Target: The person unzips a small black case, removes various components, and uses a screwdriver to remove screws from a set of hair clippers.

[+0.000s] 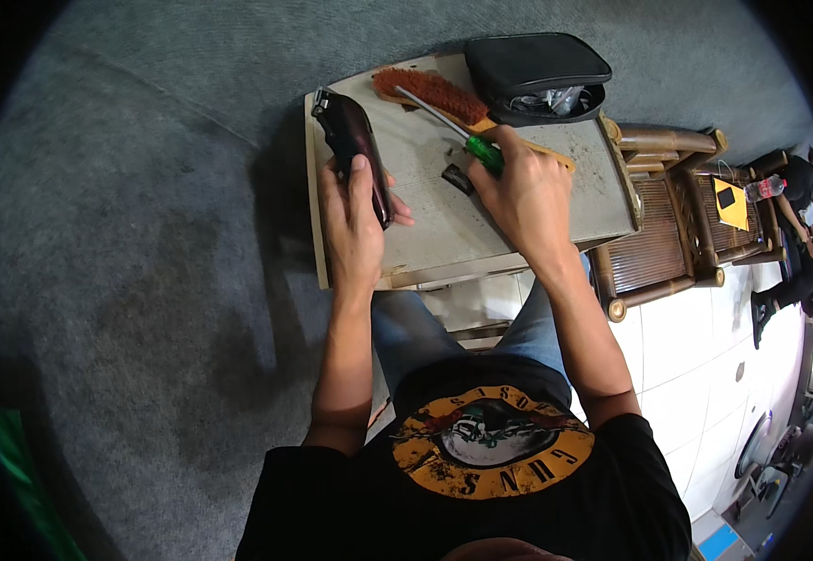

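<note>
My left hand (355,220) grips a dark maroon hair clipper (355,140) that lies lengthwise over the left part of a small grey board table (444,234). My right hand (518,192) holds a green-handled screwdriver (453,126), its metal shaft pointing up and left across a brown bristle brush (430,93). A small dark part (458,178) lies on the board just left of my right hand, between the two hands.
An open black zip case (537,75) with items inside sits at the table's far right corner. A bamboo chair (677,215) stands to the right on white floor tiles. Another person (804,215) sits beyond it. Grey carpet covers the left.
</note>
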Motion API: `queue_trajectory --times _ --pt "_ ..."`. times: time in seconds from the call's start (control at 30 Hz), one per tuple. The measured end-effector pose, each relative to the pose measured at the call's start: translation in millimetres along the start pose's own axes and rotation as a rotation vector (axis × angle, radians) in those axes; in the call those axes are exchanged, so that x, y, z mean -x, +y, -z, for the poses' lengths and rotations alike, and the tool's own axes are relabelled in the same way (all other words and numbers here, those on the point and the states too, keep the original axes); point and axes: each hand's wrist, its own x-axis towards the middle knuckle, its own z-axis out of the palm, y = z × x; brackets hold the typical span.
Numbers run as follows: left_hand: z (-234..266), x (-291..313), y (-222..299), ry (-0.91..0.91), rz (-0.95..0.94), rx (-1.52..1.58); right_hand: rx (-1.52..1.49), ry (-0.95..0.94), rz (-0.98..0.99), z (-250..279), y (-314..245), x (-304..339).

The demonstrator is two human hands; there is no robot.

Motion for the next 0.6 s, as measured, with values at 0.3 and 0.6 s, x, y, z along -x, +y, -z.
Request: queue_trajectory --times 0.3,0.6 --pt "14.0 -4.4 -16.9 -0.027 -0.01 -0.062 -0.568 -0.063 -0.1 -5.8 -45.6 16.0" --pt "15.5 9.8 -4.6 -0.153 -0.152 -0.168 -0.553 -0.252 -0.083 -8.0 -58.0 21.1"
